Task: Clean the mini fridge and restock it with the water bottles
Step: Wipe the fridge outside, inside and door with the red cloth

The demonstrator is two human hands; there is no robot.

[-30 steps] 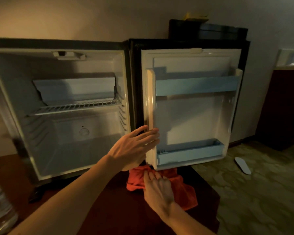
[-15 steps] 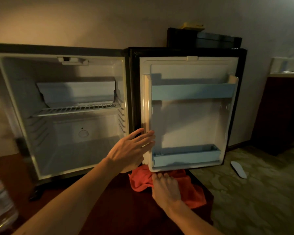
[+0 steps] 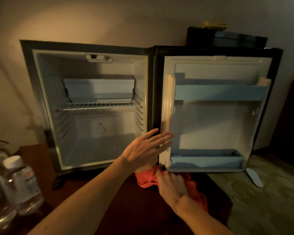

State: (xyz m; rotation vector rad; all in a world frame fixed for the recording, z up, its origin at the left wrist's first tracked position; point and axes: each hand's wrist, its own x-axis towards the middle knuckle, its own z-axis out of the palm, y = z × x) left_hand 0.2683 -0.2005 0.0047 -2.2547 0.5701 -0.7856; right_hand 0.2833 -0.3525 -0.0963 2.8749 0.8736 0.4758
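Beside the open mini fridge (image 3: 98,107), water bottles (image 3: 22,184), left hand (image 3: 146,150) spread on door (image 3: 210,116), right hand (image 3: 171,185) grip pinching red cloth (image 3: 146,178)

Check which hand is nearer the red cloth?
Right. The right hand rests on the cloth, fingers curled into it; the left hand is above it, flat against the door edge.

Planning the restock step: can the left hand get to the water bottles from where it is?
Probably yes. The left hand is open, flat against the fridge door edge, holding nothing; the water bottles stand at the table's left, nothing visibly between.
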